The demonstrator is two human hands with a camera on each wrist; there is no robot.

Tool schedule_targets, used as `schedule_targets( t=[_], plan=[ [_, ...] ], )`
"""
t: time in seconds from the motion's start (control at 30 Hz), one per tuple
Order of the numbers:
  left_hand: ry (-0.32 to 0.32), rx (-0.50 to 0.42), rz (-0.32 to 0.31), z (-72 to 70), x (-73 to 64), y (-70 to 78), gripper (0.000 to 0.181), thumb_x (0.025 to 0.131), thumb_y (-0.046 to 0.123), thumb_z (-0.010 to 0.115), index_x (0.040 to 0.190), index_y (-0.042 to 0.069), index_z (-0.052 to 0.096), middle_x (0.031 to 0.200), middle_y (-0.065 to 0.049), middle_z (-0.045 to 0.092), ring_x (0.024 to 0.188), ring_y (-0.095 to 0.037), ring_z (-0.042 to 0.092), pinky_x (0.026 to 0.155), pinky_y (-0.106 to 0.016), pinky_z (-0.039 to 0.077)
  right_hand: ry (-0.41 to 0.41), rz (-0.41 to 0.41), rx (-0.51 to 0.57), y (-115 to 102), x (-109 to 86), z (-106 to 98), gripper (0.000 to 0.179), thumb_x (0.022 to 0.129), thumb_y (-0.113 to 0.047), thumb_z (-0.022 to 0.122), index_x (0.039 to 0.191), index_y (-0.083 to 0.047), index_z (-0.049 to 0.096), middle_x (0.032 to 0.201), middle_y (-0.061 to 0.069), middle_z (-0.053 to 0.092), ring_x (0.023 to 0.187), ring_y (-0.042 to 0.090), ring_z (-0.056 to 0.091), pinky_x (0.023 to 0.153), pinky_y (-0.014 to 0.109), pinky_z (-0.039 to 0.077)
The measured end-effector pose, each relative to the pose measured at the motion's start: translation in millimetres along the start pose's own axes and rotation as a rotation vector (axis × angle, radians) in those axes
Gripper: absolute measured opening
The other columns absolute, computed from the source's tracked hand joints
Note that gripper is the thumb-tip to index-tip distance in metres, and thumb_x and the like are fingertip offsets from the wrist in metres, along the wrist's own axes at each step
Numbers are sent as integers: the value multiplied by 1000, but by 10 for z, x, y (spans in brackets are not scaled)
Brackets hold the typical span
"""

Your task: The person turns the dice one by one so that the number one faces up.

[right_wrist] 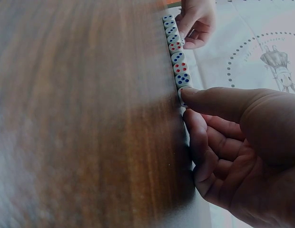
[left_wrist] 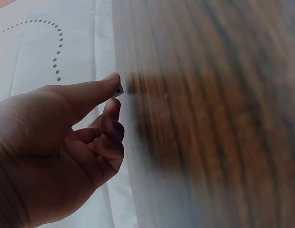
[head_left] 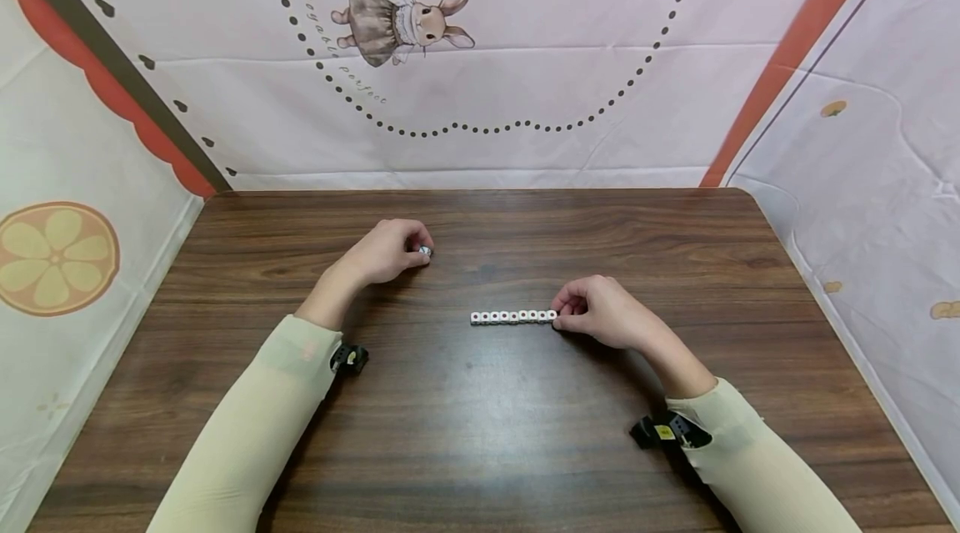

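Observation:
A straight row of several small white dice lies on the table, single red pips facing up in the head view. At the row's right end my right hand pinches the last die between thumb and fingers. The right wrist view shows blue and red pips on the sides of the neighbouring dice. Farther back and to the left, my left hand pinches a single die close over the table. In the left wrist view that die is mostly hidden behind the thumb.
The brown wood-grain table has its back edge against a pale printed curtain with a rabbit figure. More printed cloth hangs along the right side, and a similar cloth along the left.

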State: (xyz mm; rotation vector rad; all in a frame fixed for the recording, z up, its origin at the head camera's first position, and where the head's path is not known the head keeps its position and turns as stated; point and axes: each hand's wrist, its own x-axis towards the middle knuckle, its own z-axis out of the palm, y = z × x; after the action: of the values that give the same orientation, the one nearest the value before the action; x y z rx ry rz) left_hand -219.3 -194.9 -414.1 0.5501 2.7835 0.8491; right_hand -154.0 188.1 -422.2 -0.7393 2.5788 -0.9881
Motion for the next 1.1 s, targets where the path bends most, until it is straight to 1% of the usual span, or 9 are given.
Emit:
schedule_targets(
  t=[0.1, 0.33, 0.57, 0.73, 0.97, 1.1],
  plan=[
    [7, -17, -8, -17, -7, -8, 8, 99, 13, 76, 106, 11, 72, 92, -4, 66, 85, -21, 58, 79, -40, 45, -2, 3, -1, -5, -2, -2, 8, 92, -13, 84, 96, -12, 77, 80, -9, 69, 75, 9, 62, 71, 30, 51],
    [9, -41, -28, -25, 11, -86, 10, 101, 14, 74, 109, 9, 71, 100, -5, 69, 94, -21, 62, 86, -40, 47, -5, 6, -3, -6, -4, -4, 8, 92, -13, 84, 97, -12, 77, 80, -9, 69, 75, 9, 62, 71, 30, 51],
    [9, -88, -29, -37, 19, -140, 10, 102, 15, 74, 109, 9, 70, 99, -6, 67, 91, -22, 59, 83, -40, 45, -14, 7, 5, 5, 3, -5, 8, 93, -14, 83, 97, -11, 77, 81, -8, 69, 75, 10, 62, 71, 31, 51],
    [6, -106, -41, -58, 4, -149, 11, 102, 14, 74, 109, 8, 70, 100, -7, 68, 93, -23, 60, 85, -40, 45, -14, 6, 8, 3, 7, -6, 8, 93, -14, 84, 97, -11, 77, 81, -8, 69, 75, 10, 62, 72, 31, 51],
    [-2, -121, -44, -44, 14, -192, 12, 101, 14, 74, 109, 7, 70, 99, -7, 69, 93, -23, 61, 84, -39, 45, -13, 4, 4, 3, 8, -6, 8, 93, -14, 84, 97, -12, 77, 81, -8, 69, 75, 9, 62, 72, 30, 50],
    [-10, -118, -44, -37, 16, -193, 12, 101, 14, 75, 109, 7, 71, 98, -6, 69, 92, -23, 61, 83, -39, 46, -14, 6, 1, -2, 2, -7, 8, 93, -14, 84, 97, -12, 77, 81, -8, 69, 75, 9, 62, 72, 31, 50]
  ],
)
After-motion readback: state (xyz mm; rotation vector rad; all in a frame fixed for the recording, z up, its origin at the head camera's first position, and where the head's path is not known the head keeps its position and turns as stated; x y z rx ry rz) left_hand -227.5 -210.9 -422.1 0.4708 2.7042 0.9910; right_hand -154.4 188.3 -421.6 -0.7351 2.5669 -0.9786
